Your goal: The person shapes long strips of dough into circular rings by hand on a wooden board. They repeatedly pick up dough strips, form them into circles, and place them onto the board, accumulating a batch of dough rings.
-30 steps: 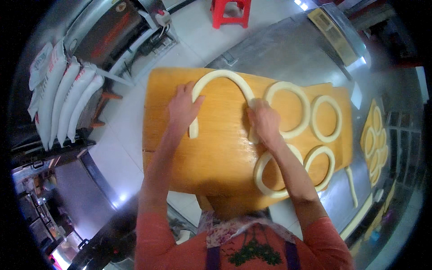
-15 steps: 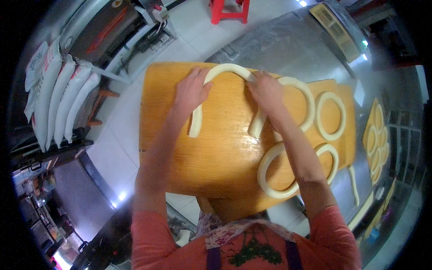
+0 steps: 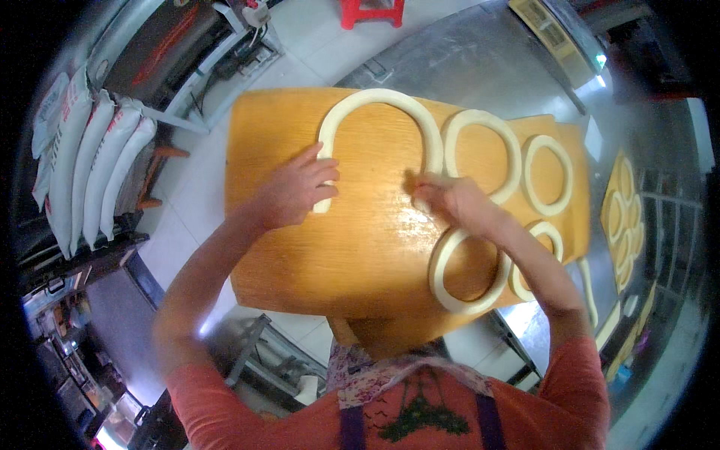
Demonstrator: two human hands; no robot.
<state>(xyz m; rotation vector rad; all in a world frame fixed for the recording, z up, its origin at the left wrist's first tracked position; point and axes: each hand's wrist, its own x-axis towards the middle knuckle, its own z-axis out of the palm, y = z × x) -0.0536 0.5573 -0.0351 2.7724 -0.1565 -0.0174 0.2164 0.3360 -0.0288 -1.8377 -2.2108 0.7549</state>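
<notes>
A pale dough rope (image 3: 379, 96), bent into an arch with its two ends toward me, lies on the yellow wooden board (image 3: 277, 262). My left hand (image 3: 300, 189) touches the arch's left leg near its end, fingers spread over it. Around the right end my right hand (image 3: 454, 201) is closed, hiding that tip. Just right of the arch lies a closed dough ring (image 3: 514, 154), with another ring (image 3: 568, 174) beyond it. Nearer me are a third ring (image 3: 437, 266) and a smaller ring (image 3: 556, 241), both partly covered by my right hand or forearm.
A metal table (image 3: 457, 52) extends behind and right of the board, bearing a beige box-like device (image 3: 551, 34). At far right, another board (image 3: 606, 214) carries several dough rings. A thin pale strip (image 3: 589, 292) lies nearby. White sacks (image 3: 97, 165) stand left; a red stool (image 3: 371, 13) stands beyond.
Both hands have slid toward me along the rope, from the arch's upper part to its ends. The arch is wider and rounder, its right leg now beside the neighbouring ring. My left fingers have spread.
</notes>
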